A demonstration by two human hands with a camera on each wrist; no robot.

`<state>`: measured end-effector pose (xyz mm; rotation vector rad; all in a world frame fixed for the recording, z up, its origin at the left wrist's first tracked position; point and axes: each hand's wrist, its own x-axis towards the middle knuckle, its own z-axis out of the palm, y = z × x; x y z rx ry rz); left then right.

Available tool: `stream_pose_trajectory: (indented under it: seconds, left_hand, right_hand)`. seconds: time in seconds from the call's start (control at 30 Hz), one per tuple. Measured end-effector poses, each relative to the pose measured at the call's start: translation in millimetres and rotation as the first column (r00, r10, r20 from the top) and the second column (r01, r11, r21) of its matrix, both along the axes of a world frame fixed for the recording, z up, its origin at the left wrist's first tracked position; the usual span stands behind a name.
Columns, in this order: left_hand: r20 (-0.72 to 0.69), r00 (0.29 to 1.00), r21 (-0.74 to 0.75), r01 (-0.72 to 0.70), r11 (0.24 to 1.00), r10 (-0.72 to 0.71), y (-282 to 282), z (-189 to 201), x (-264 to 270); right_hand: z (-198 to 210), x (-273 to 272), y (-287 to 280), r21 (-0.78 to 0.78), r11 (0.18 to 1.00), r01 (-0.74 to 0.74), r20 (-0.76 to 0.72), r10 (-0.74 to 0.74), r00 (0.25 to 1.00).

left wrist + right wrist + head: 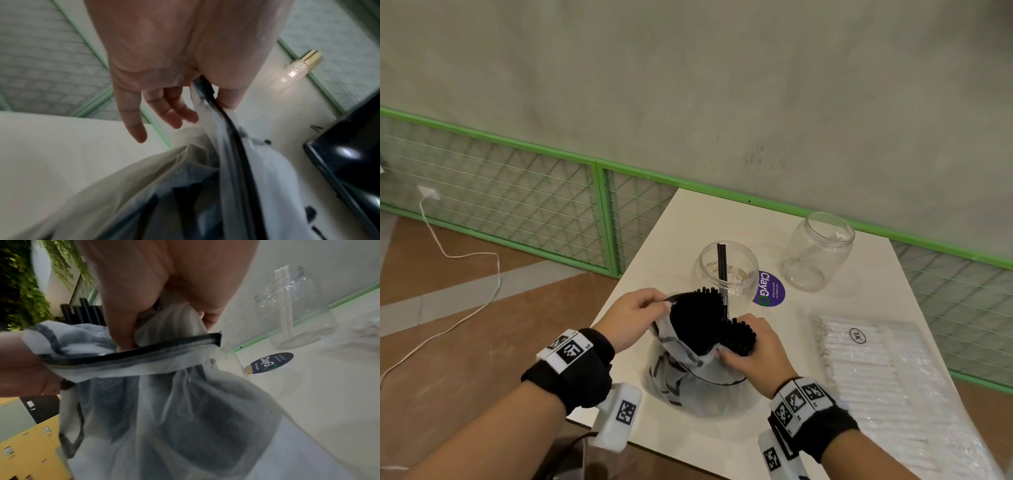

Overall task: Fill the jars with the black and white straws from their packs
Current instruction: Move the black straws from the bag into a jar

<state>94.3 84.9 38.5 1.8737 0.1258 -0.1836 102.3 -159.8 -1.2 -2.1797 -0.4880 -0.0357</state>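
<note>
Beyond the table's nine-o'clock edge lies brown floor, a trailing white cable (465,270) and a green-framed mesh fence (524,192) under a grey-green wall. On the white table (876,281), the left hand (635,317) pinches the rim of the pack of black straws (688,363); the right hand (751,346) curls round the rim at three o'clock. Past them, at twelve o'clock, stand a round jar (727,270) holding one black straw, a purple sticker (768,289), then a second jar (816,251). White straws (866,359) lie packed at three o'clock. Only the right wrist view shows hanging greenery (24,288) and yellow lockers (24,443).
</note>
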Motion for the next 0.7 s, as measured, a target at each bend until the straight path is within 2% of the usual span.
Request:
stream_pose_trajectory:
  seconds: [0.07,0.17,0.3,0.37,0.47,0.57,0.63,0.7]
  left_hand:
    - [-0.084,0.996,-0.130,-0.051,0.990,0.040,-1.6,-2.9,1.9]
    - [-0.254,0.963,-0.325,-0.178,0.929,0.095,-6.3,-8.7,0.8]
    - [-0.349,0.925,-0.383,-0.284,0.879,0.147,-8.8,-23.3,-3.1]
    - [-0.367,0.918,-0.340,-0.279,0.898,0.146,-9.4,-30.9,-3.2]
    - [-0.339,0.924,-0.136,-0.235,0.962,0.178,-5.4,-36.7,-3.9]
    - [-0.281,0.943,0.065,-0.166,0.984,0.178,5.0,-44.1,-7.3]
    - [-0.323,0.933,0.084,-0.139,0.987,0.159,8.9,-45.1,-13.0]
    - [-0.408,0.905,-0.009,-0.138,0.990,0.123,7.9,-41.6,-19.2]
  right_hand:
    - [0.4,-1.0,-1.1,0.006,1.000,0.002,-0.001,-0.002,1.000]
    - [0.0,-1.6,-2.8,0.004,1.000,-0.004,-0.018,0.004,1.000]
    - [-1.9,-5.3,-5.1,0.013,1.000,-0.001,-0.064,0.002,0.998]
    - [-1.5,-7.1,-5.7,0.016,1.000,0.010,-0.093,-0.008,0.996]
    - [0.2,-7.2,-4.9,0.041,0.999,0.024,-0.127,-0.019,0.992]
    - [-1.0,-6.3,-3.8,0.086,0.996,0.010,-0.173,0.005,0.985]
    - [-5.2,-5.9,-3.1,0.106,0.994,-0.006,-0.232,0.030,0.972]
    - [-8.8,-5.5,-0.7,0.112,0.994,0.004,-0.266,0.026,0.964]
